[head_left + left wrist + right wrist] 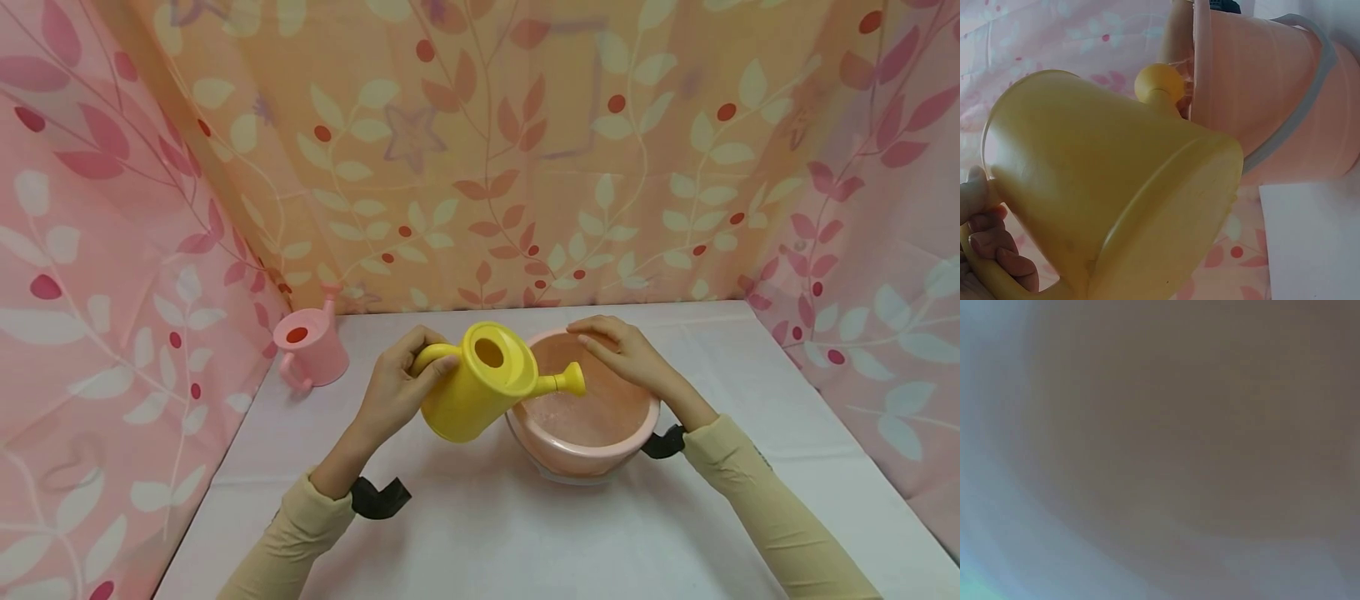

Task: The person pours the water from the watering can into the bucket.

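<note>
My left hand [405, 383] grips the handle of a yellow watering can [468, 396]. The can is tilted to the right, its spout head [573, 379] over the opening of a pink bucket [585, 454]. Faint pale streaks show beside the spout in the left wrist view; whether they are water I cannot tell. On the bucket's far right rim rests my right hand [626, 354], fingers fairly straight along the rim. A grey bail handle [1307, 100] hangs on the bucket's outside. The right wrist view is too blurred to make out anything.
A pink watering can [318, 354] stands at the back left of the white-covered table [480, 533]. Leaf-patterned cloth [480, 167] hangs behind the table and along both sides. Black straps [381, 498] are at both wrists.
</note>
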Demonstrator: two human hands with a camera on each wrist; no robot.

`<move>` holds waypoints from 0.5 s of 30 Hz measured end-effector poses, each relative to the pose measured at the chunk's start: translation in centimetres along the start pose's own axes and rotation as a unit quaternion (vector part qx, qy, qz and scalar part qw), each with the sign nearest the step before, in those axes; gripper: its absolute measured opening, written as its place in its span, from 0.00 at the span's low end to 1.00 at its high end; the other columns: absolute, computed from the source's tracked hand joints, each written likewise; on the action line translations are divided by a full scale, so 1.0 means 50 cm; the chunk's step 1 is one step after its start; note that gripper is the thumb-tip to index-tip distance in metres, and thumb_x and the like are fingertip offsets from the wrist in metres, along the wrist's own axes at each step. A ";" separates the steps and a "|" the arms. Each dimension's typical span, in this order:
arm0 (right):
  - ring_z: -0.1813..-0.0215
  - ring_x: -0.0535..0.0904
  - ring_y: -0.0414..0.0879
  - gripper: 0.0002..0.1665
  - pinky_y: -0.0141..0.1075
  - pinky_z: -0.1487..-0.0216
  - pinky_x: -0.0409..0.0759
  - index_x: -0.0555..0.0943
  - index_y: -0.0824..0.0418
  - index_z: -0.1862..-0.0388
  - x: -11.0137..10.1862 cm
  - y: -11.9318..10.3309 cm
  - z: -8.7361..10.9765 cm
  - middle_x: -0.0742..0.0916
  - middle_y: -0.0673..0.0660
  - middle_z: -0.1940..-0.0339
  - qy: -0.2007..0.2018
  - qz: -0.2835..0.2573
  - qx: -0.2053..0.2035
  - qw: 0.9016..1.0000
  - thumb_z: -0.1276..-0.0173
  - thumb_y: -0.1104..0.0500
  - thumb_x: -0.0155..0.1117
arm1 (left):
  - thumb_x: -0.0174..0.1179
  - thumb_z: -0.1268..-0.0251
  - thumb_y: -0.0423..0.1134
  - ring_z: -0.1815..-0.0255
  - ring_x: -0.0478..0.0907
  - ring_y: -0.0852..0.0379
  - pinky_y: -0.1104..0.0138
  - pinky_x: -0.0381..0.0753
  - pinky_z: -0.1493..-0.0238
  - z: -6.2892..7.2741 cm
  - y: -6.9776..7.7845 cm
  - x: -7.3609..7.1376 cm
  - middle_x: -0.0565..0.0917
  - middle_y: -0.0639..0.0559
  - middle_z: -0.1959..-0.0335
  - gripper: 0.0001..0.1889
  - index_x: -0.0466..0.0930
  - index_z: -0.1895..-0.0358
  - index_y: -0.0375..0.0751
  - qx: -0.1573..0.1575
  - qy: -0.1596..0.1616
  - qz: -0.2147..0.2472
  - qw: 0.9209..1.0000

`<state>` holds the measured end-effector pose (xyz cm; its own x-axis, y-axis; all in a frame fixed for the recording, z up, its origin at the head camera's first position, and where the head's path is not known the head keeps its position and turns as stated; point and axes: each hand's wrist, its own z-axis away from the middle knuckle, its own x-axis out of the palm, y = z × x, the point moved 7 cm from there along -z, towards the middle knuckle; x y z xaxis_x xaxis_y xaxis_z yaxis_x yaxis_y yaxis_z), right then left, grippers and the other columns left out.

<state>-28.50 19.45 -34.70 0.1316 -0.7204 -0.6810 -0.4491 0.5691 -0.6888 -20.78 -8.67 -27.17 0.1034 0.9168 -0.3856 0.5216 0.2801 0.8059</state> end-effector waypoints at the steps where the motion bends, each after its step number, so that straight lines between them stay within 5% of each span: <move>1: 0.38 0.69 0.55 0.18 0.54 0.37 0.65 0.75 0.61 0.44 -0.002 -0.010 0.002 0.80 0.59 0.45 0.000 0.002 -0.003 1.000 0.31 0.59 0.55 | 0.60 0.40 0.31 0.69 0.71 0.56 0.71 0.74 0.65 0.000 0.000 0.000 0.77 0.45 0.69 0.06 0.73 0.63 0.34 0.000 0.000 -0.001 1.000; 15: 0.38 0.70 0.55 0.17 0.53 0.37 0.66 0.76 0.63 0.45 -0.005 -0.030 0.006 0.80 0.60 0.45 0.000 0.000 -0.003 1.000 0.32 0.62 0.56 | 0.60 0.40 0.31 0.68 0.71 0.56 0.70 0.74 0.64 -0.001 -0.010 0.003 0.77 0.46 0.69 0.06 0.74 0.63 0.35 -0.005 0.005 -0.003 1.000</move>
<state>-27.58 18.91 -33.56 0.1316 -0.7197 -0.6817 -0.4546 0.5673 -0.6867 -21.09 -8.64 -27.62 0.0928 0.9180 -0.3856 0.5145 0.2874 0.8079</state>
